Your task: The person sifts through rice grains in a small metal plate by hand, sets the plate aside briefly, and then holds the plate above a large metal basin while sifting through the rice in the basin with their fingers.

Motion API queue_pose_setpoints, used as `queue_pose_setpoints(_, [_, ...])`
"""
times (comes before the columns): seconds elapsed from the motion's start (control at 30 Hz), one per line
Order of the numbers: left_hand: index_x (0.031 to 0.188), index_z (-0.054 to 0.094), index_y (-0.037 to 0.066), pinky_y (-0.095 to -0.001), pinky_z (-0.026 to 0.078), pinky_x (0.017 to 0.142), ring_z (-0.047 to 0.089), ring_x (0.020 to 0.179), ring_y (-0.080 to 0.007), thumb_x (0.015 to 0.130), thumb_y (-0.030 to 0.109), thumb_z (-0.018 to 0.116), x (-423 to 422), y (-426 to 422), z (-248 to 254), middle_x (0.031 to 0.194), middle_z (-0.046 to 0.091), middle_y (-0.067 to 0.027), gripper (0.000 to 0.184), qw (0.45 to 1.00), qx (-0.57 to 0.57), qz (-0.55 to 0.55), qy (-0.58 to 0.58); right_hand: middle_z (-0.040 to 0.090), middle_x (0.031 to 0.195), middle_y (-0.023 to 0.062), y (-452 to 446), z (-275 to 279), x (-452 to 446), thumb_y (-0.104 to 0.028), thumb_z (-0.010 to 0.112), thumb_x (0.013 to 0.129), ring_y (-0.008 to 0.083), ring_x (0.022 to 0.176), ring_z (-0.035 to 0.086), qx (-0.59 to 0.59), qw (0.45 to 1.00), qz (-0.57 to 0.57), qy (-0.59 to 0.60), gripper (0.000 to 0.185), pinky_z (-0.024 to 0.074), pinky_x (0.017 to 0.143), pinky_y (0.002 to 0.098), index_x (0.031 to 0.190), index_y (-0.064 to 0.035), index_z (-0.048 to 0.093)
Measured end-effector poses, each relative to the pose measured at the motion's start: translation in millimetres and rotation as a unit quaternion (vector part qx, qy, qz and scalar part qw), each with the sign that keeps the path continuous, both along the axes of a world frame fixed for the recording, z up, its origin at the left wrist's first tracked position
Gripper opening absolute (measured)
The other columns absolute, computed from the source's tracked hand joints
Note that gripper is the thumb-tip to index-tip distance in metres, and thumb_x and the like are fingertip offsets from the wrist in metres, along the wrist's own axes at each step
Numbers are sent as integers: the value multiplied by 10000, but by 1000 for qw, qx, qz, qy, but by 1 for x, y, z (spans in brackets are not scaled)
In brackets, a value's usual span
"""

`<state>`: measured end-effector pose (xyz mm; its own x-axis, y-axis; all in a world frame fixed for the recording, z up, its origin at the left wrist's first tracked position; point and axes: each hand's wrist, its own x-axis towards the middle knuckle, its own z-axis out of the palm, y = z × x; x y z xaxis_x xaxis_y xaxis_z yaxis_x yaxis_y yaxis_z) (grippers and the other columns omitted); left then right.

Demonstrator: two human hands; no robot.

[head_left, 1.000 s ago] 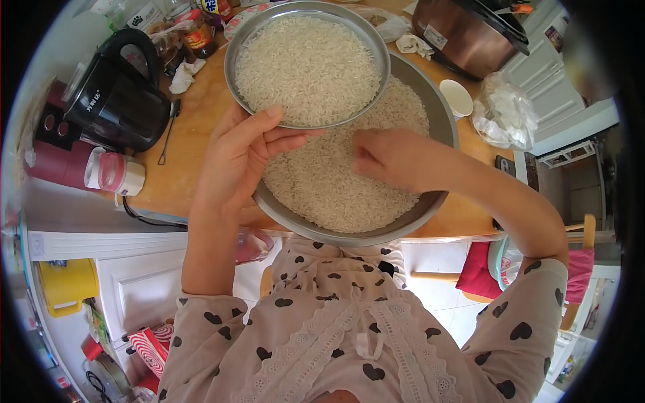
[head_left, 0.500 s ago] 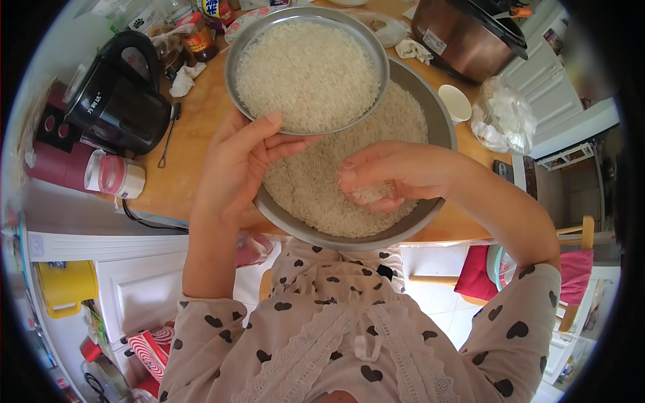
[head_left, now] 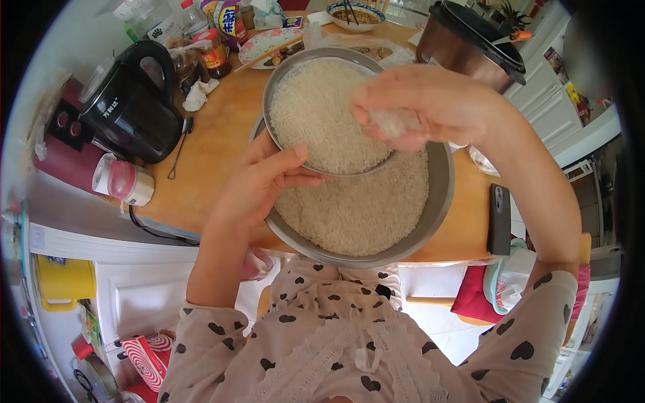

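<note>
My left hand [head_left: 265,176] grips the near-left rim of a round metal plate [head_left: 268,114], thumb on top and fingers underneath. White rice [head_left: 322,114] covers most of the plate, which I hold above a large metal basin [head_left: 440,195]. More rice [head_left: 356,208] lies in the basin, and the plate hides its far part. Over the plate's right side, my right hand [head_left: 410,111] is curled around a small heap of rice, with some grains showing between thumb and fingers.
On the left of the wooden table [head_left: 201,154] stand a black kettle [head_left: 134,107] and a small spoon [head_left: 180,148]. Jars [head_left: 215,54], a floral plate [head_left: 269,43] and a bowl with chopsticks [head_left: 356,17] are at the back. A rice cooker [head_left: 463,47] and a phone [head_left: 498,218] are on the right.
My right hand has risen from the rice in the basin to above the plate, carrying rice. The plate sits lower and slightly right in view.
</note>
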<state>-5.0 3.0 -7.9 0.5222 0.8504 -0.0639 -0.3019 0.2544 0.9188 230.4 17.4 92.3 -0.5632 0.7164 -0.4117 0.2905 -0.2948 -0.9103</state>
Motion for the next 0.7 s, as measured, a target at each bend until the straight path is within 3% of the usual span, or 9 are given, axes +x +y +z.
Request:
queue_pose_setpoints(0.07, [1340,338,9,-310,546,780,638,956,-261,892,161,565,0,-1,1,1193,548,-144,525,1000,-1,-1,3,586,804,58,12,5,-7,-307,568,903,113,514,434,23,1000,13,2,281,365,491,244,910,-27,593])
queue_pose_setpoints(0.27, [1330,352,7,-311,549,774,641,956,-259,888,158,570,-2,-1,1,1181,560,-145,516,1000,-11,-14,-14,596,999,102,37,7,-20,-340,552,919,233,800,615,27,998,23,58,352,511,670,339,1031,-7,575])
queue_pose_setpoints(0.47, [1332,345,3,-311,548,776,647,942,-266,892,154,565,-3,0,1,1184,562,-155,515,999,-8,-20,-27,619,985,116,38,19,-8,-406,539,915,265,880,648,110,991,-64,28,442,535,789,350,1050,12,586])
queue_pose_setpoints(0.7, [1326,348,1,-312,549,774,647,943,-266,894,173,564,-1,-2,4,1177,566,-156,513,1000,-1,-12,-17,638,961,117,32,32,-3,-489,461,930,224,854,649,139,989,-6,-44,534,529,762,329,1023,14,616])
